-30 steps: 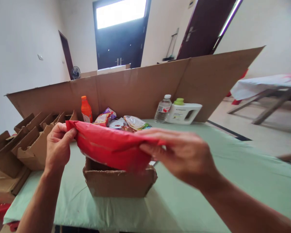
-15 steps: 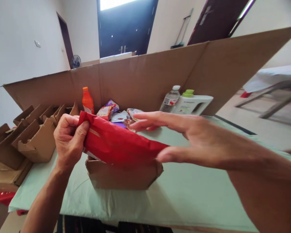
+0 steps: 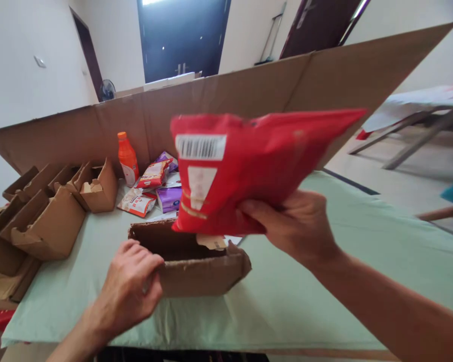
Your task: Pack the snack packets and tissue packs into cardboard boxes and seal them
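Note:
My right hand [image 3: 300, 226] grips a red plastic packet [image 3: 245, 176], thumb across its front and the other fingers behind. The packet is raised over an open cardboard box [image 3: 204, 276], tilted, with a white barcode label facing me. My left hand [image 3: 134, 284] is closed at the box's front left corner, its curled fingers on the rim and hiding that corner. A loose flap shows inside the box; the rest of its inside is dark. Behind it lie several snack packets [image 3: 154, 173] and a purple pack [image 3: 169, 198].
An orange bottle [image 3: 127, 158] stands behind the packets. Several open cardboard bins [image 3: 56, 221] line the left side. A tall cardboard panel [image 3: 256, 90] runs along the back of the table with its pale green cloth [image 3: 362, 281].
The red packet has passed from my left hand to my right and been lifted, turning its barcode side toward me. My left hand has moved down to the box's corner.

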Available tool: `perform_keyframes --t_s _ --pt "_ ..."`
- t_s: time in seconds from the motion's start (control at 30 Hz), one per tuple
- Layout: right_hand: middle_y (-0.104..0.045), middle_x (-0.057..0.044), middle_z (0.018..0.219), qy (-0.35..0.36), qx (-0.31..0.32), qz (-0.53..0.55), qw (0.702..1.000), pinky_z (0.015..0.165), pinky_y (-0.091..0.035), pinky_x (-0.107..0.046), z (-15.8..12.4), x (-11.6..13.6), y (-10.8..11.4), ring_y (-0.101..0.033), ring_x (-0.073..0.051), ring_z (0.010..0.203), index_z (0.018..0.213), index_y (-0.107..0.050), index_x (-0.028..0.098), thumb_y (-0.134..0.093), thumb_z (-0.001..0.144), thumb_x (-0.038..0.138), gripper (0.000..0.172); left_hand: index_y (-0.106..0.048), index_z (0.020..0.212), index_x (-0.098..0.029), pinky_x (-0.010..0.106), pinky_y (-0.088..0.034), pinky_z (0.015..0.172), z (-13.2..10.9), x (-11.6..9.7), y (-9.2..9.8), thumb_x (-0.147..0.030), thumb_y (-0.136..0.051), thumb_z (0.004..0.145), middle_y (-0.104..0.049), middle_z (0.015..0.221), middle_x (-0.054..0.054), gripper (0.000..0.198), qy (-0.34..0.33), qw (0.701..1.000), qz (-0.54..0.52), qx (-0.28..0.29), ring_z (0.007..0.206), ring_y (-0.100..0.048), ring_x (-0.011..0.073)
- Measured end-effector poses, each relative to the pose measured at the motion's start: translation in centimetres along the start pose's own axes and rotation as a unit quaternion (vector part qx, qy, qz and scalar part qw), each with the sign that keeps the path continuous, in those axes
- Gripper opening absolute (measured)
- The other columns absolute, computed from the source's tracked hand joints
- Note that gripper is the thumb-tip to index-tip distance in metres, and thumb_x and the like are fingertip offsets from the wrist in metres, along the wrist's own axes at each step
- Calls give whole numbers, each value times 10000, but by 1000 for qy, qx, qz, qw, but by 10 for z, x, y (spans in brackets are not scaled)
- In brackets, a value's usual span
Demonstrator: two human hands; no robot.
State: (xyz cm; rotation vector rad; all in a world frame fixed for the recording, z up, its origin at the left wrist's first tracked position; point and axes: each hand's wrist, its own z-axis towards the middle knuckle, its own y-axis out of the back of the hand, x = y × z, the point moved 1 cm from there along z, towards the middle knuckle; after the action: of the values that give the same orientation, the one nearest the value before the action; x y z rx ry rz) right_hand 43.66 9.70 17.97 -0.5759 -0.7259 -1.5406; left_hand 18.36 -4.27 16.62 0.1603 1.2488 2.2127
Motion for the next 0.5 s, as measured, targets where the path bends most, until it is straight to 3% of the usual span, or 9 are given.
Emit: perform_keyframes --t_s 0.07,0.17,0.27,0.4,0.5 --pt "-520 61 522 34 53 -18 998 380 -394 -250 -6 6 -1 -462 -122 443 620 -628 253 -752 845 414 304 -602 938 -183 366 -507 760 -6 -7 -5 -25 -488 863 -703 767 17 208 -24 999 23 11 687 -630 176" --pt "-576 53 565 103 140 -48 984 443 -431 -237 -10 21 -2 -508 -122 487 645 -622 245 -673 914 289 278 -599 942 -163 333 -471 700 -11 -15 -6 3 -485 913 -725 816 41 204 -56 997 52 0 718 -639 179" --pt "-707 13 718 142 289 -88 943 575 -488 -228 -9 31 -8 -619 -126 612 754 -670 218 -571 972 220 240 -610 994 -136 332 -469 743 -16 -14 -5 -4 -480 959 -743 890 64 188 -86 994 71 -4 798 -661 190" --pt "-773 -41 845 126 448 -228 856 660 -478 -250 -1 35 -21 -688 -149 718 828 -724 194 -515 989 209 265 -610 1018 -141 315 -451 705 -22 -11 -6 -9 -442 982 -723 865 54 217 -82 993 86 9 749 -639 174" --pt "-754 -51 724 86 560 -368 737 569 -404 -268 6 37 -40 -678 -164 629 753 -743 187 -546 933 140 272 -601 972 -167 311 -422 653 -20 -13 -7 3 -427 970 -695 804 30 243 -73 992 105 19 681 -603 168"
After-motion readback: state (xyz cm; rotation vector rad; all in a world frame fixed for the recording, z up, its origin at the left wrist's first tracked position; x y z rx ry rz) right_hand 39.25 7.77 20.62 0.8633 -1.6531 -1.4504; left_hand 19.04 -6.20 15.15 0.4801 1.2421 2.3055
